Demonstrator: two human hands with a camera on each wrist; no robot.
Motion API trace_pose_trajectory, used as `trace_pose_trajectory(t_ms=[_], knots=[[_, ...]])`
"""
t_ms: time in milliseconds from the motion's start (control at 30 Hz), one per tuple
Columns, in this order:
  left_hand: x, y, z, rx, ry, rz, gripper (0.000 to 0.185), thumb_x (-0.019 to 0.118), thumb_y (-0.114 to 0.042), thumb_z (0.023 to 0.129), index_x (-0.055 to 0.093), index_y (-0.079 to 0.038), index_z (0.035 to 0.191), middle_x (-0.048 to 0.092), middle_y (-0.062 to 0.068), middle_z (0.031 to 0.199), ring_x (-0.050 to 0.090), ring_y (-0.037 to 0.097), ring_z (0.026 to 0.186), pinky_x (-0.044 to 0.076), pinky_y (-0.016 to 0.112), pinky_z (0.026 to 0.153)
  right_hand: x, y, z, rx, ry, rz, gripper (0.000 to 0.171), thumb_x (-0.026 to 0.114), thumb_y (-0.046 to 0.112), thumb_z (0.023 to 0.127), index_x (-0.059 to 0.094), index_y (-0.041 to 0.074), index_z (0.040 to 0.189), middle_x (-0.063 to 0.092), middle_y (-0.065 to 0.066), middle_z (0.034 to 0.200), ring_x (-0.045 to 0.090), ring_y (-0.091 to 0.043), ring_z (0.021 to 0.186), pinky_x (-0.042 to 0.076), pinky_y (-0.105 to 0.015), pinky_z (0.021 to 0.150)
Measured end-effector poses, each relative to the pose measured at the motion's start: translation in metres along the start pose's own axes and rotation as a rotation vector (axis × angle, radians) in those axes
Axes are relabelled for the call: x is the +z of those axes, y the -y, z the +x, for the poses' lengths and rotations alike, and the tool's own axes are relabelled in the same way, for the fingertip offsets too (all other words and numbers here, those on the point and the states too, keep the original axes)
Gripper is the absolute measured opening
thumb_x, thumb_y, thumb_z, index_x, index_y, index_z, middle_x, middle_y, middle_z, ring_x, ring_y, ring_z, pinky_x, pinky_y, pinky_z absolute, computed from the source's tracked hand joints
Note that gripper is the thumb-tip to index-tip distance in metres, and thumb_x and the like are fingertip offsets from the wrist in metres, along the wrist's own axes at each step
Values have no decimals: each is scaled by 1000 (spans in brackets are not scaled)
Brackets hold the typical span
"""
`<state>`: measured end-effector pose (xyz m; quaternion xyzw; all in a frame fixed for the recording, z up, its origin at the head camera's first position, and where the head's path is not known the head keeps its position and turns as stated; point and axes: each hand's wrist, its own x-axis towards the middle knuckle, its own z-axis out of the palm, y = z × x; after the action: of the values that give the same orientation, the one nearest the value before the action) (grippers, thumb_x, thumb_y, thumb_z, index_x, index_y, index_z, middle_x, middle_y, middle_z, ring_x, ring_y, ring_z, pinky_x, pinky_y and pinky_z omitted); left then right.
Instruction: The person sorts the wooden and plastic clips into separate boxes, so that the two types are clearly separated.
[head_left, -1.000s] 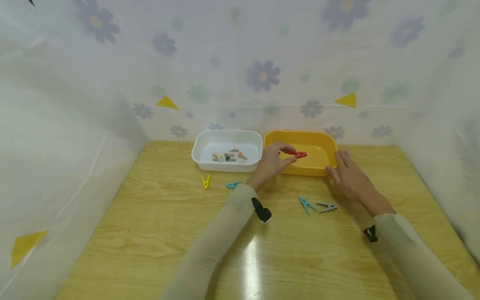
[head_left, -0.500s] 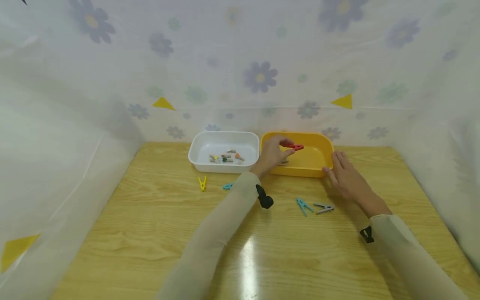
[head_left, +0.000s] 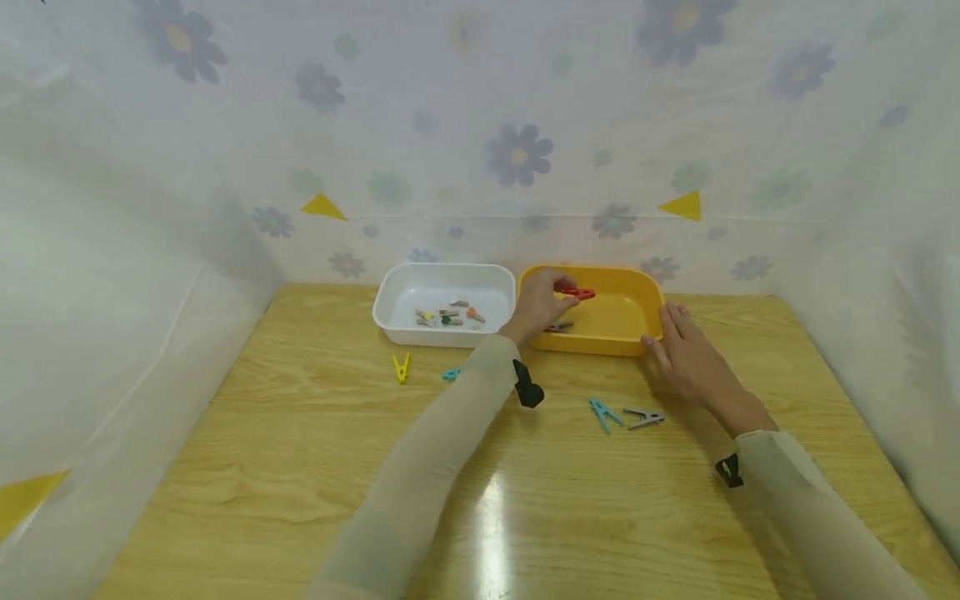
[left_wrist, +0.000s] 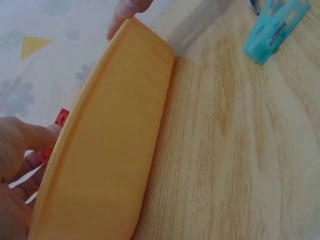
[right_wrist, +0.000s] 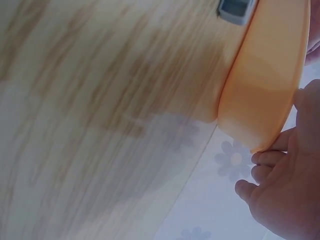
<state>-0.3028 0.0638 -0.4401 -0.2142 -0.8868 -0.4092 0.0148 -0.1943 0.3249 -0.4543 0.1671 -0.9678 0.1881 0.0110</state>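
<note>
While the left hand (head_left: 536,307) pinches a red peg (head_left: 575,292) over the yellow tray (head_left: 645,287), the right hand (head_left: 686,354) lies flat, fingers straight and grasping nothing, against the tray's right end. The left grip is thus closed on the peg, which hangs above the tray's left half and does not yet rest inside. 1 grey peg (head_left: 558,327) already lies in the tray, just below that hand. Judged from this, the sorting is partly done: left of the tray a white tray (head_left: 390,292) holds several small pegs, and 4 pegs remain on the surface (head_left: 300,467) in front of the yellow tray: a yellow peg (head_left: 402,367), a blue peg (head_left: 451,374), a teal peg (head_left: 602,413) and a second grey peg (head_left: 643,416). The red peg is short, plastic, uniformly red; the left wrist view shows only its tip (left_wrist: 61,118) behind the tray's rim.
</note>
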Motion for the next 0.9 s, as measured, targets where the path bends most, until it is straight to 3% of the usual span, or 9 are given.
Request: trace_pose_trajectory(t_ms=[367, 633, 900], knots=[[1, 2, 4, -16, 41, 65, 20, 74, -16, 97, 74, -8, 115, 71, 5, 113, 65, 21, 106, 53, 31, 92, 0, 1, -1, 12, 21, -31, 73, 29, 40, 114, 6, -14, 158, 1, -34, 165, 1, -50, 153, 10, -69, 118], [5, 3, 4, -10, 55, 196, 21, 74, -18, 98, 74, -9, 116, 69, 5, 113, 64, 19, 104, 53, 29, 90, -1, 6, -3, 37, 29, -44, 73, 28, 41, 114, 5, -12, 159, 2, -33, 166, 3, -51, 152, 8, -67, 119], [2, 3, 6, 3, 74, 228, 30, 71, -14, 99, 71, -8, 129, 68, 6, 127, 61, 21, 119, 50, 29, 101, 0, 4, -1, 33, 38, -58, 74, 27, 41, 114, 5, -13, 159, 0, -33, 166, 3, -51, 152, 10, -68, 119]])
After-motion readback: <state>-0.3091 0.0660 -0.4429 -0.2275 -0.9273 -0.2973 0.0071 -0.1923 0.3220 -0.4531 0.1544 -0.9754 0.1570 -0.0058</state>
